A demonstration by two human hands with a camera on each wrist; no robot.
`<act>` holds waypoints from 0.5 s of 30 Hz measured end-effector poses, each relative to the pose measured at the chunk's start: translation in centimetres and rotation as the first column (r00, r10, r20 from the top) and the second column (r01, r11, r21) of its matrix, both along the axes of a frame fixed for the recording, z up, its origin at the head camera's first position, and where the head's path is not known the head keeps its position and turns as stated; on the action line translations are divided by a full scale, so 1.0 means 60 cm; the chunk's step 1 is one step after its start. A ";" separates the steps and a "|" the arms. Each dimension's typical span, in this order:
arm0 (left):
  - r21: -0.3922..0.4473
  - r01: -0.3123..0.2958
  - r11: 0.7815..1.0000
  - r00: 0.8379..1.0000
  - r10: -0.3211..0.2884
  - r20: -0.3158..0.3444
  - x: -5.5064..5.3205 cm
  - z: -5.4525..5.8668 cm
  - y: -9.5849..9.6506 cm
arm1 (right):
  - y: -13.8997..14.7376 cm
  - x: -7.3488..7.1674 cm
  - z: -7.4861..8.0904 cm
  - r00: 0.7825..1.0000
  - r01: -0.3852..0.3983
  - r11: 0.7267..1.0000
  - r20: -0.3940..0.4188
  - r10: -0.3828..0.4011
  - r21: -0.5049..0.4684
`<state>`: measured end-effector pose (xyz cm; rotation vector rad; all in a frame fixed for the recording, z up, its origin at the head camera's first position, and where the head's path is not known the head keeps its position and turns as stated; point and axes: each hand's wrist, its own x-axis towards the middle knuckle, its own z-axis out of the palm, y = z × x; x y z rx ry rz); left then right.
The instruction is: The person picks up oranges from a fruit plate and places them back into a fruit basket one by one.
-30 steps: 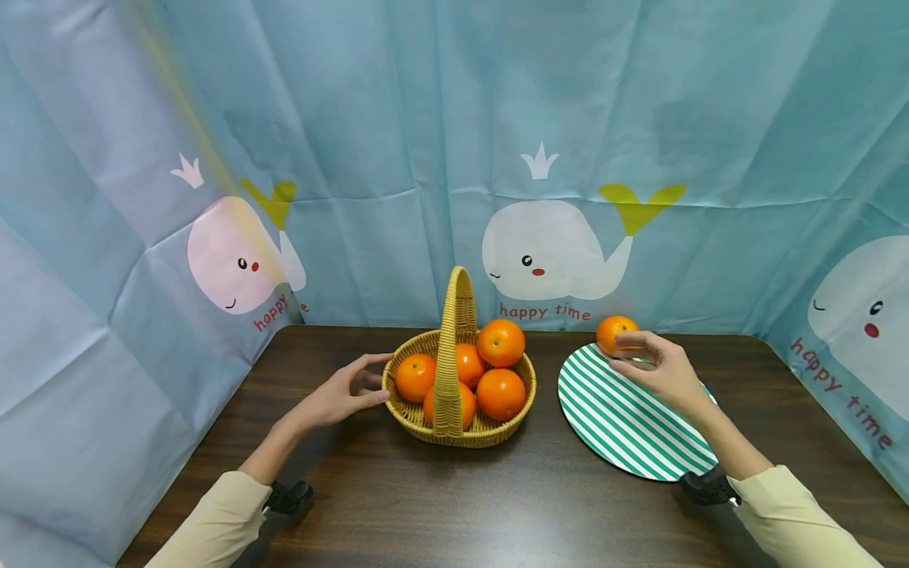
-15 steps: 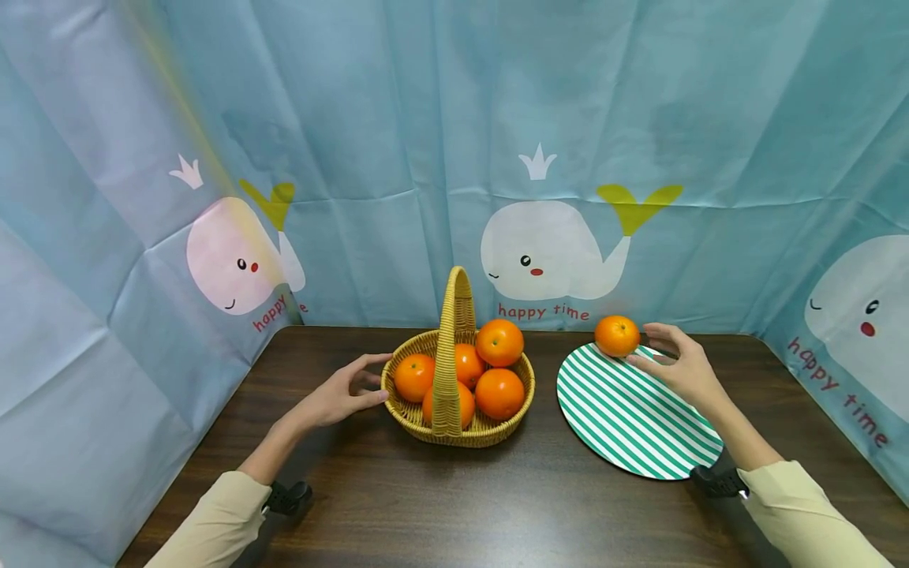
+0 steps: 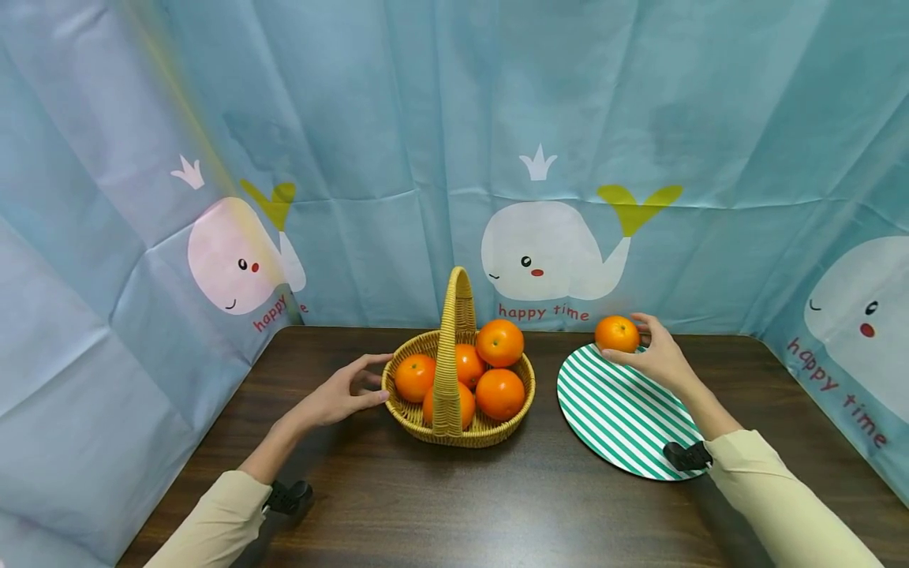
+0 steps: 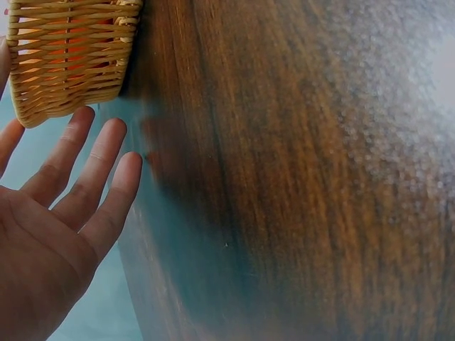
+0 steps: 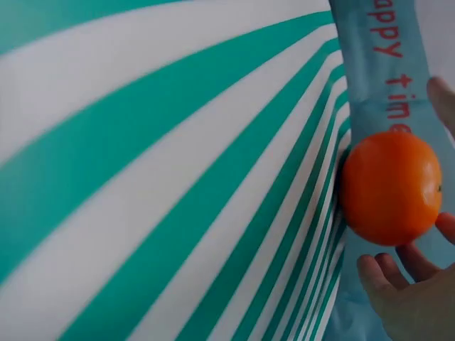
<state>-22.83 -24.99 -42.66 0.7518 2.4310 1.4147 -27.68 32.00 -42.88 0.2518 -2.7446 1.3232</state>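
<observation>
A single orange (image 3: 616, 334) sits at the far edge of a round green-and-white striped mat (image 3: 618, 418). My right hand (image 3: 656, 359) is just right of it, thumb in front and fingers to the right side. In the right wrist view, a gap shows between the thumb and the orange (image 5: 391, 188), while a fingertip is at or very near its skin. My left hand (image 3: 341, 397) rests its fingertips and thumb against the left side of a yellow woven basket (image 3: 490, 436). Its fingers look extended and spread in the left wrist view. Several oranges (image 3: 500, 394) fill the basket.
The basket's tall handle (image 3: 447, 371) arches over the fruit. Everything stands on a dark wooden table (image 3: 454, 513). A blue curtain (image 3: 383, 158) printed with whales hangs right behind the table's far edge. Both wrists wear black bands (image 3: 287, 497).
My right hand first drew back to the right of the single orange, then came in again around its right side. The orange, basket and left hand look unmoved.
</observation>
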 end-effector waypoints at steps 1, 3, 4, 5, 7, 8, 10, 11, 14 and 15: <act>-0.001 0.000 1.000 1.000 0.000 0.001 0.000 0.000 0.001 | -0.003 -0.002 -0.001 1.000 0.015 1.000 -0.004 -0.015 0.003; -0.004 0.002 1.000 1.000 -0.002 0.003 0.000 0.000 0.001 | -0.006 -0.007 -0.004 0.999 0.048 0.999 -0.020 -0.048 0.013; -0.004 0.003 1.000 1.000 -0.003 0.004 -0.001 0.000 0.002 | -0.008 -0.009 -0.005 0.998 0.064 0.998 -0.030 -0.063 0.016; -0.004 0.003 1.000 1.000 -0.003 0.003 -0.001 0.000 0.002 | -0.010 -0.010 -0.006 0.996 0.078 0.997 -0.040 -0.078 0.016; -0.005 0.002 1.000 1.000 -0.002 0.002 -0.001 0.000 0.001 | -0.013 -0.013 -0.007 0.993 0.099 0.995 -0.057 -0.099 0.011; -0.005 0.000 1.000 1.000 0.000 0.002 -0.001 0.000 0.001 | -0.014 -0.014 -0.008 0.992 0.105 0.994 -0.065 -0.104 0.007; -0.006 -0.002 1.000 1.000 0.002 0.004 -0.001 0.000 0.000 | -0.016 -0.014 -0.008 0.991 0.112 0.994 -0.076 -0.111 0.002; -0.006 -0.003 1.000 1.000 0.003 0.005 -0.001 0.000 -0.001 | -0.016 -0.014 -0.007 0.990 0.114 0.993 -0.080 -0.114 0.000; -0.010 -0.006 1.000 1.000 0.006 0.008 0.000 0.000 -0.002 | -0.017 -0.011 -0.006 0.990 0.120 0.993 -0.078 -0.121 -0.012; -0.013 -0.007 1.000 1.000 0.007 0.009 0.000 0.000 -0.002 | -0.017 -0.011 -0.006 0.990 0.123 0.992 -0.074 -0.124 -0.017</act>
